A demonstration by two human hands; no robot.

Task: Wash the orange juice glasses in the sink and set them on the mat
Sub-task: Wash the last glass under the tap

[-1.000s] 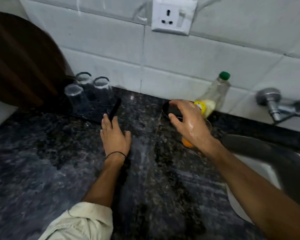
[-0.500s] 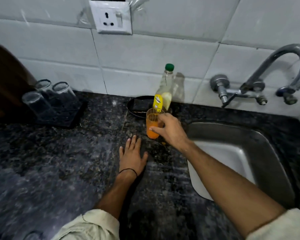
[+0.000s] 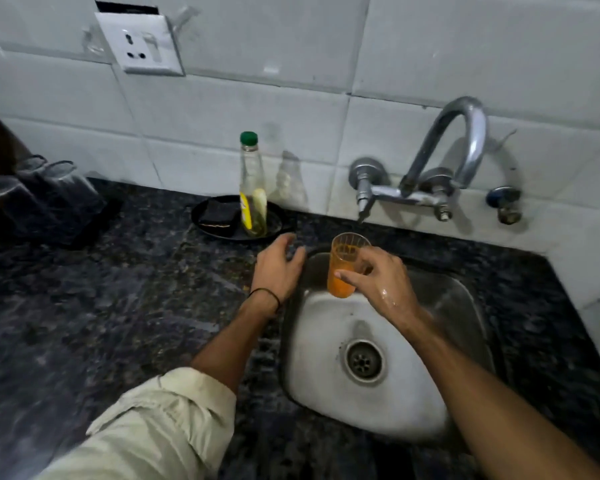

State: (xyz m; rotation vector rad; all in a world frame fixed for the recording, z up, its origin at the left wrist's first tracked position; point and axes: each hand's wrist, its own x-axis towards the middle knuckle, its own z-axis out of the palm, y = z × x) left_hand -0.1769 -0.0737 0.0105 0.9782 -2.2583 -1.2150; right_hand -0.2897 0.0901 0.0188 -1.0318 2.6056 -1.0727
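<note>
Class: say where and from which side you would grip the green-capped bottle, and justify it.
Grip the green-capped bottle round its slim upper body, coming from the front right: it stands upright, the sponge lies at its left, the wall behind.

We find the sink set into the right part of the counter, its drain near the middle of the basin. The tap sits on the wall behind the sink's far edge. Our right hand grips the juice glass upright over the sink's far-left corner. Our left hand is just beside that corner, over the counter. Behind it a plate carries a sponge on its left and a bottle on its right. At the counter's far-left edge, glasses stand on the mat.
</note>
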